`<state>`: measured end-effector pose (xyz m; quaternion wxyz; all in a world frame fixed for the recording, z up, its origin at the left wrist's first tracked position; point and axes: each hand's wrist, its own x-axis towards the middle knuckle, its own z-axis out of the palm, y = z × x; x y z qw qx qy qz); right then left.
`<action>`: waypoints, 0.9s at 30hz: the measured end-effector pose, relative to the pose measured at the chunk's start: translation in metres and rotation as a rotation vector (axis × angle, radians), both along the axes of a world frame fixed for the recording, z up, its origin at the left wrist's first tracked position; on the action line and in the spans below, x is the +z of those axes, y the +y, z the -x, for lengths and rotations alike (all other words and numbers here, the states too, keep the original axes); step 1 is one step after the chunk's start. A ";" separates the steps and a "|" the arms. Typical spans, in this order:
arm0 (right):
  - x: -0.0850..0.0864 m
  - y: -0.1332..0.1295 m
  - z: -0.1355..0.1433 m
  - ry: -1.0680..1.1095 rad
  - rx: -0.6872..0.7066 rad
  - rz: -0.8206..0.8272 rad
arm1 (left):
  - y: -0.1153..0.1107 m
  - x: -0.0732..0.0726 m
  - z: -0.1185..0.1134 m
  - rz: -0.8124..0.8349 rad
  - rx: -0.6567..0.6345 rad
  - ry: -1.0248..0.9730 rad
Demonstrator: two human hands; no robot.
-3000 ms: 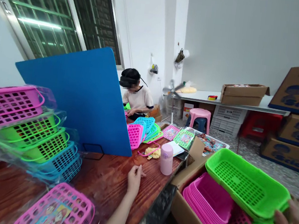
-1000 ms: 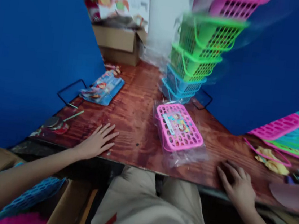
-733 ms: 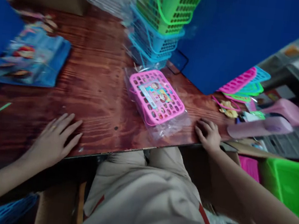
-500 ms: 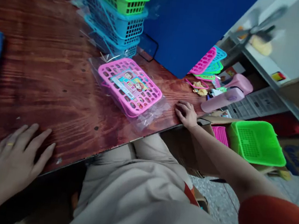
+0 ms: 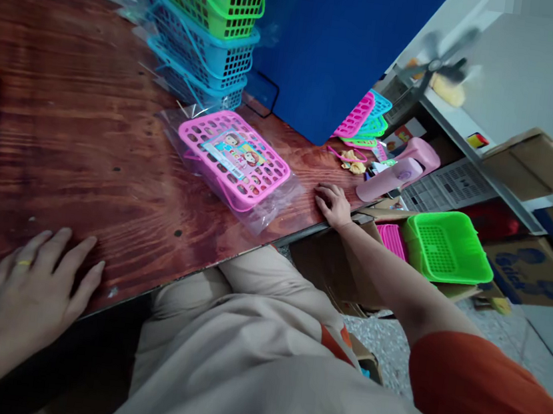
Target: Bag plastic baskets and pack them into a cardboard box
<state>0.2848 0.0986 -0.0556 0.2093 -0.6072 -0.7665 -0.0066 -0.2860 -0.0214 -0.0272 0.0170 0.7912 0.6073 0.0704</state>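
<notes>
My left hand [image 5: 31,291] lies flat on the wooden table [image 5: 73,142] near its front edge, fingers spread, holding nothing. My right hand [image 5: 332,204] rests palm down on the table's right edge, fingers curled loosely, empty. Between the hands, closer to the right one, a pink perforated basket [image 5: 235,158] with a cartoon label lies upside down inside a clear plastic bag. Behind it stands a stack of bagged green and blue baskets [image 5: 207,30].
A blue divider board [image 5: 337,40] stands behind the stack. Right of it lie flat pink, blue and green basket pieces [image 5: 363,117] and a pink bottle [image 5: 396,171] on its side. Beside my right arm, a cardboard box holds green baskets [image 5: 446,244] and pink ones [image 5: 393,238].
The view swung from the room and co-worker down to the table, then tilted rightward. Both hands came to rest on the table edge and have stayed put.
</notes>
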 end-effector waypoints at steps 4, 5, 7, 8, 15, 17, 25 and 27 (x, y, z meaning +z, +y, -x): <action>-0.001 -0.001 0.000 -0.001 -0.003 0.000 | -0.002 0.002 -0.005 -0.017 0.019 0.022; -0.001 -0.001 -0.001 -0.002 -0.006 0.000 | -0.002 0.001 -0.005 -0.026 0.013 0.025; -0.002 -0.001 -0.002 0.002 -0.012 -0.003 | -0.002 -0.001 -0.003 -0.042 0.006 0.032; -0.003 -0.001 -0.003 0.006 -0.014 -0.007 | -0.002 -0.003 -0.001 -0.048 0.004 0.036; -0.006 0.001 -0.002 -0.007 -0.027 -0.008 | 0.000 -0.007 0.002 -0.066 0.007 0.046; -0.006 0.001 -0.002 -0.013 -0.019 -0.012 | 0.000 -0.007 0.001 -0.072 0.007 0.041; -0.006 0.001 -0.003 0.014 -0.027 -0.018 | 0.000 -0.005 0.000 -0.066 0.014 0.037; -0.005 0.000 -0.002 0.013 -0.030 -0.021 | 0.000 -0.006 0.001 -0.072 0.007 0.036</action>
